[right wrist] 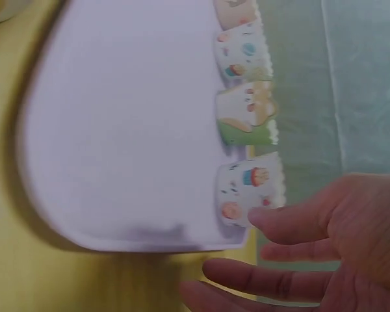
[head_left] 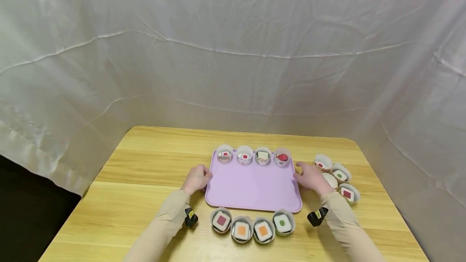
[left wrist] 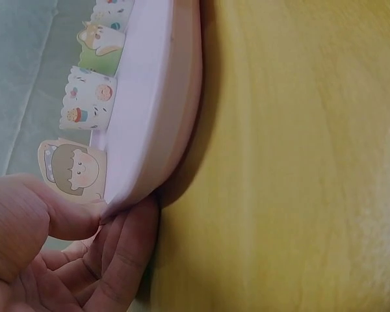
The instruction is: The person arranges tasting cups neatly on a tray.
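Observation:
A lilac tray [head_left: 255, 185] lies in the middle of the wooden table, with a row of paper baking cups [head_left: 244, 156] along its far edge. My left hand [head_left: 196, 179] grips the tray's left rim, thumb on top and fingers curled beneath, as the left wrist view shows. At the tray's right edge is my right hand [head_left: 309, 177]; in the right wrist view its thumb [right wrist: 292, 222] and fingers [right wrist: 266, 279] are spread apart with nothing between them. The cups on the tray carry printed pictures, such as a child's face on one cup [left wrist: 78, 169].
Several cups holding white square pieces with coloured centres [head_left: 242, 229] stand in a curve before the tray. A cluster of more cups [head_left: 347, 193] sits to the right of my right hand. Pale curtains [head_left: 233, 51] hang behind the table [head_left: 120, 189].

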A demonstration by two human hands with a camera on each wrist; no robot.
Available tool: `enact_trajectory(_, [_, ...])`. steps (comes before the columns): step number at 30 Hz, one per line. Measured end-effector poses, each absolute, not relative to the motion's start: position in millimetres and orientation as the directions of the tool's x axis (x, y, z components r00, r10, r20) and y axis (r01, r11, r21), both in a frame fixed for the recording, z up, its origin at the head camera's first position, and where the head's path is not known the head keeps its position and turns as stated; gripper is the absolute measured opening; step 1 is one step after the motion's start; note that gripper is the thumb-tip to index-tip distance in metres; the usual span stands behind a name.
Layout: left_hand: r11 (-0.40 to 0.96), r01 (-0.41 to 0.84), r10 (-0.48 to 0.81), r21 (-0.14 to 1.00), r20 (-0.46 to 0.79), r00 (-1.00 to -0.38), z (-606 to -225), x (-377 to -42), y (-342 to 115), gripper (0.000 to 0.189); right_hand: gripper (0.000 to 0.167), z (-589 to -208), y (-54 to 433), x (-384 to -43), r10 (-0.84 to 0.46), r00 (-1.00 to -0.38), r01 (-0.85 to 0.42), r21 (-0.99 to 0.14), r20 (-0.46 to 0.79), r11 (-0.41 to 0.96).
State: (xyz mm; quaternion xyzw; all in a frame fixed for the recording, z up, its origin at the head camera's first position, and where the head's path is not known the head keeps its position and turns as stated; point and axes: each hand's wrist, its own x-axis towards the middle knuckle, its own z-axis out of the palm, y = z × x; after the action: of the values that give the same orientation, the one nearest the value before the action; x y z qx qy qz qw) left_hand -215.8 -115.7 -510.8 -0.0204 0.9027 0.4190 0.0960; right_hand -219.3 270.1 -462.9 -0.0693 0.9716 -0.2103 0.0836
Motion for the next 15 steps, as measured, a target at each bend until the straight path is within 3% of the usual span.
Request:
enact_trajectory(7, [0.659, -0.117, 0.041, 0.743, -0.19, -0.981, -513, -217, -116, 0.016, 0.054, -444, 276, -227, -0.151, -0.982, -0.089, -0.423, -0.115, 0.902])
enact_trajectory(11, [0.658, -0.121, 0.04, 0.744, -0.194, -0.98, -513, -217, -115, 0.016, 0.056, -433, 284, -234, -0.159, -0.986, -0.128, -0.396, -0.045, 0.909])
enact_trajectory(15, [0.659, -0.121, 0.04, 0.742, -0.195, -0.98, -512, -217, -115, 0.016, 0.065, -425, 294, -242, -0.147, -0.989, -0.128, -0.362, -0.027, 0.924])
